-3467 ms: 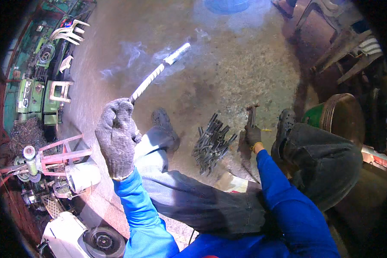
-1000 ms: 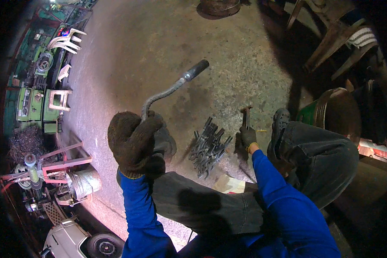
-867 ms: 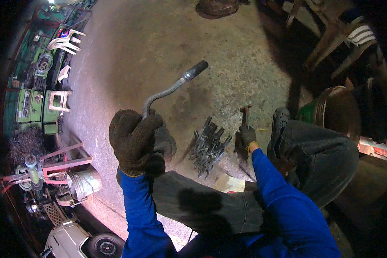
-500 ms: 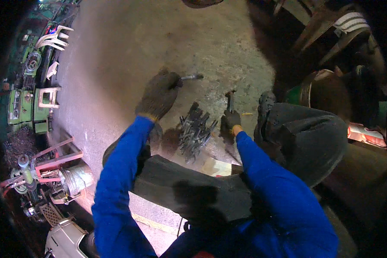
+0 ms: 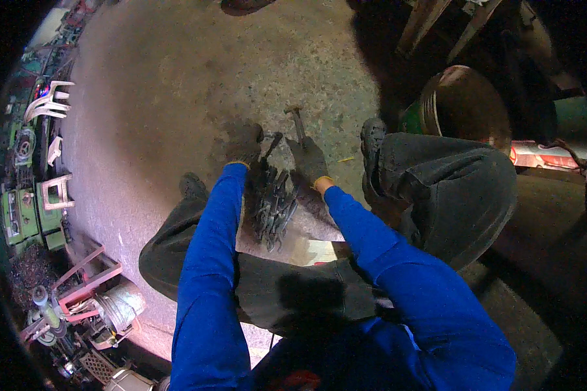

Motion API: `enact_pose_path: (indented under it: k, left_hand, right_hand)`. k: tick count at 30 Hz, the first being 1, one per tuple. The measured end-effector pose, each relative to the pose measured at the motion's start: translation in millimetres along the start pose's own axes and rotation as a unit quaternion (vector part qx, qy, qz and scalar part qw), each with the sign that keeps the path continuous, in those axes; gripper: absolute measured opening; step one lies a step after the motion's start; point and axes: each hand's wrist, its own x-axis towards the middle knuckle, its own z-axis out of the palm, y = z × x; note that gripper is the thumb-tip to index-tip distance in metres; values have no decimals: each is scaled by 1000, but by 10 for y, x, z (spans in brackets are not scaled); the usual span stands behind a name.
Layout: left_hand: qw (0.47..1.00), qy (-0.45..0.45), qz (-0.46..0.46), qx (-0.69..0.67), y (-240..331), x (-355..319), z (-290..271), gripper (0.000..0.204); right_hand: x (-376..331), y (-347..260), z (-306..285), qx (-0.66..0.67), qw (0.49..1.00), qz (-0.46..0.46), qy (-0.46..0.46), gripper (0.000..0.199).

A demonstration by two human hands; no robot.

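My right hand [image 5: 308,159], in a dark glove, is wrapped round the handle of a hammer [image 5: 295,118], whose head points away from me. To its left is my left hand [image 5: 243,142], also gloved, with its fingers curled closed above the floor; what they hold is hidden. A short dark metal rod [image 5: 272,147] lies between the two hands, close beside the left one; I cannot tell whether it touches the fingers. Just nearer to me, a pile of grey metal rods [image 5: 274,210] lies on the floor between my legs.
A large round drum [image 5: 434,107] stands on the right beside my knee. White plastic chairs [image 5: 52,103], green machinery [image 5: 21,212] and a red metal frame [image 5: 88,287] line the left side. A pale flat piece [image 5: 321,251] lies by the pile.
My left hand has come down toward the pile, and the rod that stuck out from it to the right no longer does. The hammer in my right hand has moved closer to the left hand.
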Motion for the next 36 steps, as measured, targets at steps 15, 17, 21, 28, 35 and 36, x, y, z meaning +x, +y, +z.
enact_pose_path:
  k: [15,17,21,28,35,36]
  left_hand:
    - [988,151,19,-18,-118,79,186,26]
    - [993,120,-13,7,-137,14,178,32]
    - [998,-42,-29,36,-73,34,-66,46]
    - [998,4,-69,-2,-364,-138,156,60]
    - [989,-33,-141,-12,21,-121,-37,41]
    - [992,-37,-123,-14,-31,-72,-43,43]
  right_hand:
    - [64,-131,109,-106,992,-55,-32,52]
    - [52,-231,28,-132,989,-30,-65,61]
    - [40,-134,20,-87,995,-6,-53,59]
    - [130,-86,152,-130,986,-65,-82,70]
    - [148,-128,-21,-110,992,-33,-46,65]
    - [189,-82,4,-127,990,-41,-46,65]
